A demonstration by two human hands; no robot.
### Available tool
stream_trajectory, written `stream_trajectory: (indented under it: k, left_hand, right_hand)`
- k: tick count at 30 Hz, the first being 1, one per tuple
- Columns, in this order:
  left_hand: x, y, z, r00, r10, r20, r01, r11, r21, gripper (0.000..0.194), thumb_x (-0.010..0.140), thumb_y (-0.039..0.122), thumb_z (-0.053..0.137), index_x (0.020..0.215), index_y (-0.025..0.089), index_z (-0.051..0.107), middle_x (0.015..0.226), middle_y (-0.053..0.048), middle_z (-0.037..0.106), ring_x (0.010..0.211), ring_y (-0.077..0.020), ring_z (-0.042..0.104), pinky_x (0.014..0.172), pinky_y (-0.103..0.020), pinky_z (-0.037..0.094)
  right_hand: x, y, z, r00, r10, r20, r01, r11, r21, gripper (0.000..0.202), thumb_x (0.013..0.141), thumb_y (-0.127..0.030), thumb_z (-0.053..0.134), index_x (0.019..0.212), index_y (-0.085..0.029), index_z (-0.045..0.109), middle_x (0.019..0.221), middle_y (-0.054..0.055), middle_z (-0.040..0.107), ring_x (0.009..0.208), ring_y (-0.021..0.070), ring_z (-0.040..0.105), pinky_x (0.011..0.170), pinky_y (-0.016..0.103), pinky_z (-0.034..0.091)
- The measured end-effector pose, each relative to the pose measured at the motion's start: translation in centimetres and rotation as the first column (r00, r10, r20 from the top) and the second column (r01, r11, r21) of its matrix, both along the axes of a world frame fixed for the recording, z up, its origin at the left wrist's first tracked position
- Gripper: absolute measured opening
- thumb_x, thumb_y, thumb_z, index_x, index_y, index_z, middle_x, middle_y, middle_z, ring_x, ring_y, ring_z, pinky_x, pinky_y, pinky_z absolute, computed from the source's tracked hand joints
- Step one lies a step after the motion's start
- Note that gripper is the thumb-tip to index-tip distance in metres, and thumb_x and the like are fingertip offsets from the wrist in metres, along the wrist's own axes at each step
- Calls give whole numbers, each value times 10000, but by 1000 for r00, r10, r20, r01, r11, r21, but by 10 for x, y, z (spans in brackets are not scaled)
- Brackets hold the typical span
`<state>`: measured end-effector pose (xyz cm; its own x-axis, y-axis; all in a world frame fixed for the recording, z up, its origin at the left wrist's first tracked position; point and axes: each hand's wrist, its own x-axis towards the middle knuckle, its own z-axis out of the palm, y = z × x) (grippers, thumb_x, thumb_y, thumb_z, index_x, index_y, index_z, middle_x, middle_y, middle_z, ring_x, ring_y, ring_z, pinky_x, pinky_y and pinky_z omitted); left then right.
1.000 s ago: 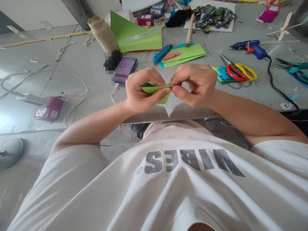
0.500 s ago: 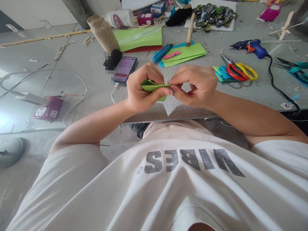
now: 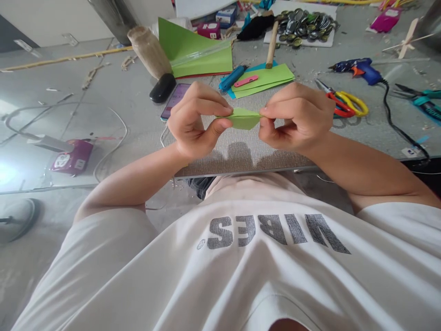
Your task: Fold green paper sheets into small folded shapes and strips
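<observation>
grey tabletop [image 3: 312, 59], phone [image 3: 175, 97] partly behind left hand [image 3: 195, 122]

The white shirt [image 3: 193, 280] reads "VIBES" (upside down in this view).

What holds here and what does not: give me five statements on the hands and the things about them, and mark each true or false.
1. The left hand and the right hand both pinch the folded green paper. True.
2. The scissors have two black handles. False: one handle is red, the other yellow.
3. The small pink tool lies on the flat green sheets. True.
4. The phone lies beside the right hand. False: it lies by the left hand, which partly hides it.
5. The metal caps stand in a jar. False: they lie heaped on a flat white board.
</observation>
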<state>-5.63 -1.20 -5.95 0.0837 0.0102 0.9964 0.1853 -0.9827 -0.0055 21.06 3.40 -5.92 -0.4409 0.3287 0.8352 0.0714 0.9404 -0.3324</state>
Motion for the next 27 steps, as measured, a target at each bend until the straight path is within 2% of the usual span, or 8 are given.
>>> stream_trajectory:
  k: [4,9,12,14,16,20,23,27]
  left_hand:
    - [-3,-4,2,999,37,-31,-38,998,-48,229,1195,554,880,1414,492,853,1048,-32,899,867,-299,820,774,-544,643]
    - [-5,-5,5,998,37,-57,-38,999,-22,198,1227,510,862,1384,389,852,1084,-18,907,933,-233,843,843,-461,668]
    - [-3,-4,5,998,28,-52,-31,998,-63,209,1243,582,824,1357,411,864,1088,-27,906,945,-248,881,829,-460,714]
    - [-2,-3,2,995,11,-98,-25,989,-143,296,1277,649,739,1391,405,862,1157,-30,911,1044,-260,919,897,-477,763]
    - [-2,-2,-4,983,-41,-176,2,977,-215,390,1297,693,683,1472,380,834,1214,-24,915,1125,-255,935,959,-472,785]
    - [-4,-3,-13,949,-152,-275,64,950,-305,434,1229,707,806,1526,390,812,1171,-17,939,955,-251,945,785,-404,772]
    - [-3,-11,-10,946,-176,-272,66,926,-371,301,1225,567,866,1453,373,832,1099,-13,945,860,-217,908,724,-377,734]
    - [0,-21,-4,946,-178,-270,64,921,-385,227,1240,507,873,1380,333,834,1061,0,926,864,-161,864,727,-340,698]
  right_hand:
    - [1,4,-2,1000,-7,-22,6,1000,-28,374,1177,-672,823,1025,-336,886,948,29,890,845,227,868,886,400,801]
    - [-1,6,-5,997,44,-63,-47,998,-52,364,1181,-665,834,1054,-330,895,958,11,871,807,193,839,870,374,784]
    - [-2,8,-6,996,27,-88,-34,996,-83,374,1156,-692,866,1061,-331,885,957,18,856,836,212,849,856,383,782]
    - [-4,7,-6,998,25,-61,-28,999,-40,330,1185,-656,833,1112,-339,890,978,25,863,854,222,859,856,388,788]
    - [-6,5,-5,999,41,-32,-38,995,88,248,1230,-559,770,1191,-351,899,1013,23,889,838,213,862,824,368,784]
    - [-12,-7,1,997,61,-57,-35,926,376,207,1237,-379,693,1327,-351,877,1073,4,940,772,172,864,722,297,743]
    - [-15,-16,3,995,73,-65,-40,912,408,229,1209,-329,711,1387,-356,852,1112,-5,950,744,159,851,720,288,731]
    - [-13,-20,0,998,33,50,-46,955,293,225,1212,-359,716,1370,-380,875,1115,9,938,794,195,862,768,339,750]
